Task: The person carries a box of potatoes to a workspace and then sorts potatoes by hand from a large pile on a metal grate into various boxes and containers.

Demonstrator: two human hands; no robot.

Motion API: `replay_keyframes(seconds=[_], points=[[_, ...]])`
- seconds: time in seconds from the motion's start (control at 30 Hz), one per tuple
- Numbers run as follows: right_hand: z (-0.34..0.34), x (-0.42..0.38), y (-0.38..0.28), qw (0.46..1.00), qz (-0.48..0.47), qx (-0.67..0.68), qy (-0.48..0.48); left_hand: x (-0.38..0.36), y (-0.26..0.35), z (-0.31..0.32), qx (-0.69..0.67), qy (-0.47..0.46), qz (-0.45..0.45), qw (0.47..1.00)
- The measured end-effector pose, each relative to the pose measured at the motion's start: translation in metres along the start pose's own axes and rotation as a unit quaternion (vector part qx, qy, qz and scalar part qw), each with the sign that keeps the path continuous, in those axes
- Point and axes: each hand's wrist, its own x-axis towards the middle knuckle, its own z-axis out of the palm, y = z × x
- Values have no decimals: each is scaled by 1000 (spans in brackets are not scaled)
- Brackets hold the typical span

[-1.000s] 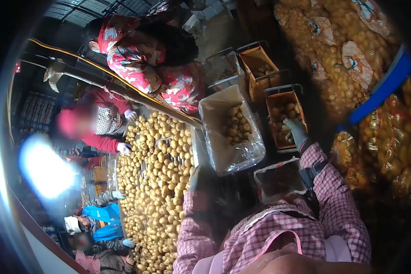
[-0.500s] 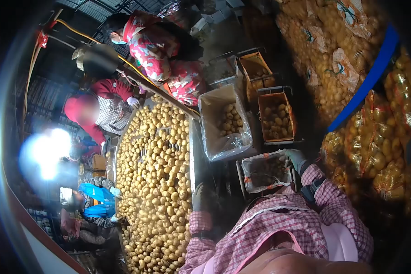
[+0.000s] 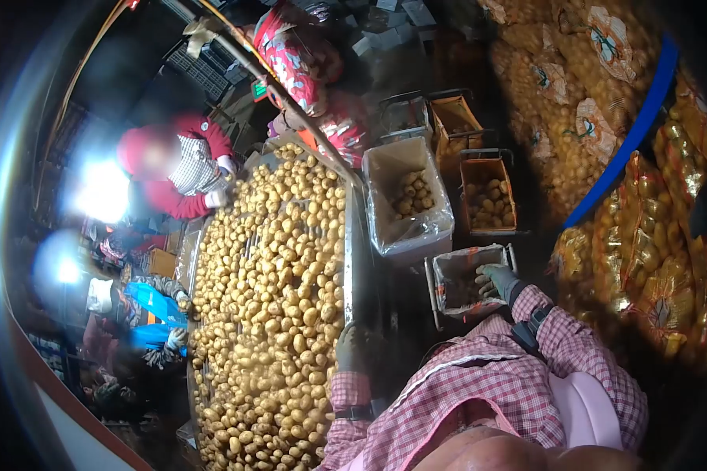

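Note:
Many potatoes cover the sorting table on the left. My left hand, in a grey glove, rests at the table's metal rim, its fingers stretched out and dimly lit. My right hand, also gloved, reaches over the right side of a small lined basket, fingers apart and pointing into it. Nothing shows held in that hand. The basket's dark contents are hard to make out.
Beyond the basket stand a plastic-lined bin and an orange-lined crate, both holding potatoes. Co-workers in red, blue and patterned clothing are around the table. Net sacks lie at the right beside a blue band.
The view has shifted. My right hand has come from the basket's corner further over its opening. The red-clad co-worker's hands are now closer together at the potatoes. My left hand stays at the rim.

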Motion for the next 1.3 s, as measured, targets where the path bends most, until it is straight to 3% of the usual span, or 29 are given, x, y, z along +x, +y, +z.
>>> replay_keyframes(seconds=[0.07, 0.1, 0.13, 0.17, 0.2, 0.23, 0.37, 0.5, 0.6, 0.67, 0.7, 0.8, 0.87, 0.93, 0.97, 1.03, 1.13, 1.2, 1.23, 1.3], points=[[20, -6, 3, 1000, 1, -30, -6, -20, -13, -3, -207, 13, -139, 968], [29, -6, 7, 999, 4, -39, -10, -35, -32, 12, -396, 42, -238, 886], [36, -6, 10, 999, 9, -47, -14, -48, -51, 24, -582, 54, -314, 748], [44, -2, 15, 998, 10, -55, -22, -61, -70, 36, -722, 104, -388, 563], [53, -4, 18, 998, 13, -58, -32, -77, -95, 50, -589, 105, -322, 733], [65, -6, 20, 997, 17, -62, -42, -96, -119, 65, -426, 101, -239, 867], [96, 5, 29, 988, 51, -74, -127, -133, -107, 47, -444, 169, -302, 826], [117, 6, 20, 978, 39, -134, -157, -162, -79, 27, -353, 242, -360, 829], [125, -9, 12, 978, 29, -125, -165, -183, -68, 14, -525, 276, -436, 677], [120, -9, 13, 978, 32, -84, -189, -220, -93, 34, -547, 292, -463, 634], [119, -11, 12, 981, 66, -35, -182, -228, -90, 36, -451, 270, -459, 716], [85, 52, 36, 880, 253, 130, -380, -217, -48, 9, -496, 368, -515, 594], [69, 68, 50, 758, 336, 257, -496, -228, -47, 17, -303, 329, -476, 757], [68, 81, 67, 652, 367, 345, -567, -224, -41, 10, -482, 380, -558, 558], [66, 81, 66, 656, 374, 336, -563, -222, -39, 13, -508, 404, -554, 521], [61, 81, 63, 665, 388, 316, -554, -228, -43, 21, -523, 387, -548, 526], [56, 75, 56, 812, 280, 124, -497, -231, -38, 26, -538, 388, -542, 516], [59, 63, 57, 919, 175, -36, -352, -222, -28, 20, -534, 384, -548, 517], [59, 60, 59, 948, 117, -118, -270, -216, -22, 14, -525, 375, -555, 525], [61, 58, 54, 938, 151, -107, -293, -221, -29, 18, -517, 379, -557, 528]])
